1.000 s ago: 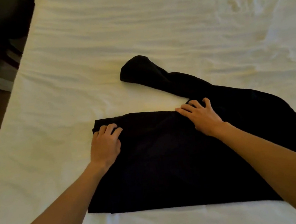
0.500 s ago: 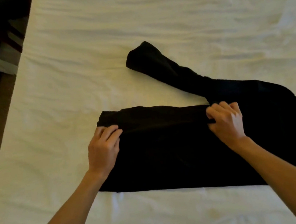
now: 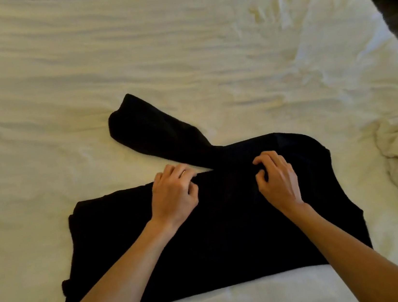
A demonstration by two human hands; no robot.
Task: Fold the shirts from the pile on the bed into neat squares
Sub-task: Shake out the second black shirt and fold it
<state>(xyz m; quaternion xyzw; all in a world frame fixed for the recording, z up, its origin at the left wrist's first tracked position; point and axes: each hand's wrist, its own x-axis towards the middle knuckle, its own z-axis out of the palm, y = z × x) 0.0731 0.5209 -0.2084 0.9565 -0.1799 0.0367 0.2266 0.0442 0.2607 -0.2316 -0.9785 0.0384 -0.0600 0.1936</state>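
Lying flat on the white bed sheet (image 3: 58, 93), a black shirt (image 3: 229, 235) is pinched along its far folded edge by the left hand (image 3: 173, 194) and right hand (image 3: 279, 180), fingers curled onto cloth.

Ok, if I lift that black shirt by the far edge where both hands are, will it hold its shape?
Probably not. The black shirt lies limp and flat on the bed sheet, so it should sag between the left hand and right hand. Its loose sleeve would likely dangle. It looks thin, so probably light, and may drag the wrinkled sheet slightly.
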